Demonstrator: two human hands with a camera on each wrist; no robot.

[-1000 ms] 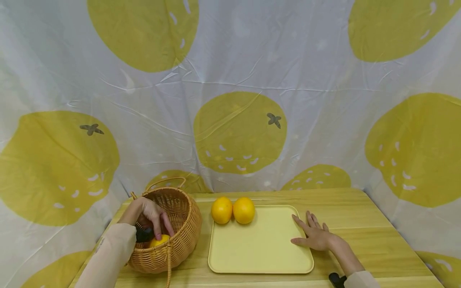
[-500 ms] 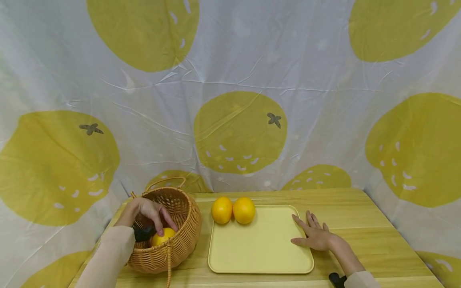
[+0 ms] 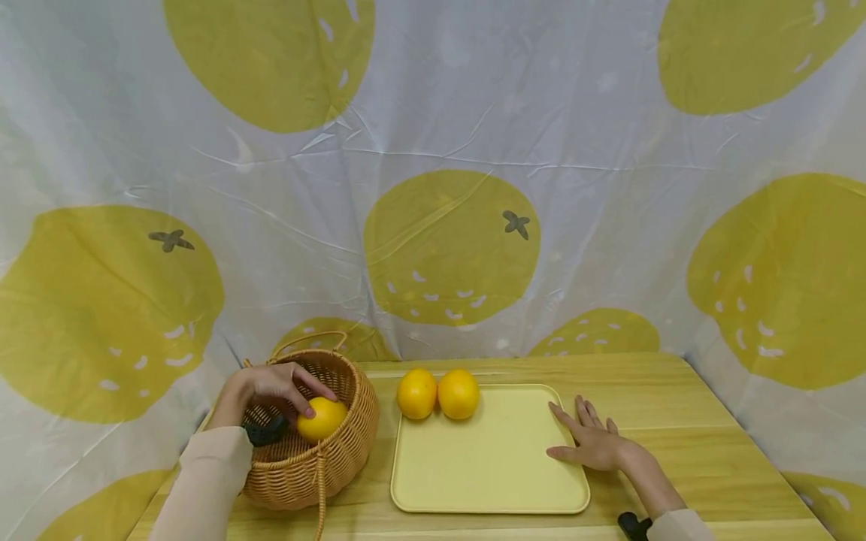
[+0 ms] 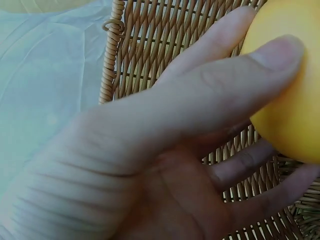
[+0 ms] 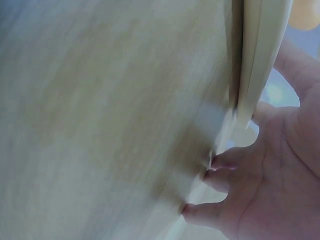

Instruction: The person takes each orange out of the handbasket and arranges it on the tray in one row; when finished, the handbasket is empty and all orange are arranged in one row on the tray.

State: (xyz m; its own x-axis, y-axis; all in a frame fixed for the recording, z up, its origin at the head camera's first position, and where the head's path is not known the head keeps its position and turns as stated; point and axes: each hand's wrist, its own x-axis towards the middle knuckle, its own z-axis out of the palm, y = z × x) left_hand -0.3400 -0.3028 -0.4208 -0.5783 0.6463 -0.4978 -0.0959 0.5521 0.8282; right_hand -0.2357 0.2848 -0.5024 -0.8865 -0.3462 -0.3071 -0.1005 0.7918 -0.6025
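Note:
Inside the mouth of a wicker basket (image 3: 355, 443), my left hand (image 3: 280, 385) holds an orange (image 3: 322, 420) between thumb and fingers. The left wrist view shows the thumb pressed on the orange (image 4: 295, 115), with the woven basket wall (image 4: 165, 40) behind. My right hand (image 3: 595, 445) lies with spread, fairly straight fingers at the right edge of a pale yellow tray (image 3: 494, 466). In the right wrist view that hand (image 5: 275, 165) has its fingertips down by the tray's side (image 5: 260, 55). Two more oranges, a left one (image 3: 416, 394) and a right one (image 3: 458, 394), sit side by side at the tray's far left corner.
All of this stands on a wooden table (image 3: 704, 466). A white curtain (image 3: 595, 248) printed with big yellow fruit hangs behind it. The basket's thin handle (image 3: 311, 338) arches at the back, and a strand (image 3: 321, 496) hangs down its front.
My left hand has raised the orange from low in the basket toward the rim, moving slightly right and away from me. The right hand, tray and other two oranges stay put.

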